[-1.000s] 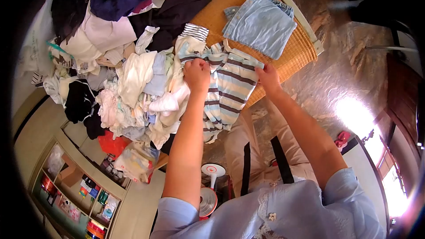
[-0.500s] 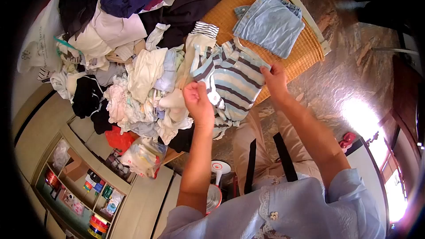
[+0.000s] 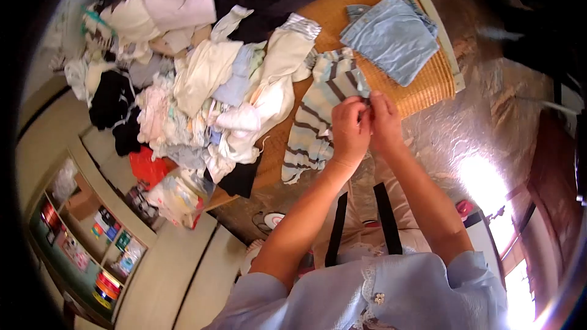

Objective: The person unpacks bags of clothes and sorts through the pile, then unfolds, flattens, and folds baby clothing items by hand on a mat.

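A striped garment (image 3: 312, 116) in white, light blue and dark brown hangs over the near edge of the mat-topped surface. Its cut is not plain to see. My left hand (image 3: 350, 127) pinches the garment near its right edge, fingers curled. Close against it, my right hand (image 3: 385, 119) is also closed on that edge, with the fingertips of both hands nearly touching. Beyond my right hand lies a folded light-blue garment (image 3: 394, 40). White trousers or leggings (image 3: 275, 79) lie to the left of the striped garment.
A large heap of mixed clothes (image 3: 205, 79) covers the left of the woven mat (image 3: 428, 95). Below it sit a red plastic bag (image 3: 147, 168) and a white plastic bag (image 3: 177, 195). An open shelf (image 3: 88, 238) holds small items at lower left. A fan (image 3: 274, 220) stands below.
My left hand has moved right to meet my right hand, bringing the garment's two sides together. The garment now looks narrower and doubled over. The view has shifted slightly.
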Demonstrator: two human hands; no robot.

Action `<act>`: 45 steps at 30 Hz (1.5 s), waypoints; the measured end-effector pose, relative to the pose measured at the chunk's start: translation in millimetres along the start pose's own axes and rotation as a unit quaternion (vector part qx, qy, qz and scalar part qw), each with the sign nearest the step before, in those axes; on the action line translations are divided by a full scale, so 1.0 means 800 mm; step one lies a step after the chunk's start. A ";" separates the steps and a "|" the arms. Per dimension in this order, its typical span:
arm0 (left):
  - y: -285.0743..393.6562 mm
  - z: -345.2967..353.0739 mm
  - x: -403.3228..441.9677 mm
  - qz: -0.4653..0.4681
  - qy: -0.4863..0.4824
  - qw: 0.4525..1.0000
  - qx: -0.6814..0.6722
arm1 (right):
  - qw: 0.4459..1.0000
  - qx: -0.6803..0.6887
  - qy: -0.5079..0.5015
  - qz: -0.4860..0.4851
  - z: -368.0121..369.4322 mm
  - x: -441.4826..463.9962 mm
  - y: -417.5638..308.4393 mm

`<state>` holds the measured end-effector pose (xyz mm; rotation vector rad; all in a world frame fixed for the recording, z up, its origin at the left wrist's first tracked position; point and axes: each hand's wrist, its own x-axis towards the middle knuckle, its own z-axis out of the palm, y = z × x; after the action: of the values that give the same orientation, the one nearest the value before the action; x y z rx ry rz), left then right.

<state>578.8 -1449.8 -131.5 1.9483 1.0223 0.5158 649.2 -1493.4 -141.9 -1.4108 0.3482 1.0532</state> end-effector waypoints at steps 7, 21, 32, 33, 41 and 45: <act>-0.002 -0.009 -0.061 -0.146 0.009 0.976 -0.162 | 0.993 -0.108 -0.040 -0.020 -0.017 0.019 0.008; -0.096 -0.030 -0.220 -0.413 0.149 0.896 0.064 | 0.964 -0.215 -0.152 -0.037 0.086 -0.056 -0.022; -0.127 -0.043 -0.206 -0.281 0.140 0.942 0.116 | 0.952 -0.274 -0.098 -0.093 0.043 0.020 -0.039; -0.124 -0.045 -0.212 -0.259 0.139 0.951 0.101 | 0.954 -0.271 -0.094 -0.091 0.044 0.025 -0.040; -0.098 -0.028 -0.213 -0.247 0.087 0.957 0.123 | 0.967 -0.227 -0.085 -0.077 0.052 0.019 -0.046; -0.087 -0.006 -0.187 -0.228 0.115 0.962 0.097 | 0.954 -0.257 -0.122 -0.095 0.061 -0.002 -0.053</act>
<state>456.5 -1548.2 -183.0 1.7602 1.6714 0.3947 662.5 -1442.6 -104.0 -1.7055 -0.2594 1.1911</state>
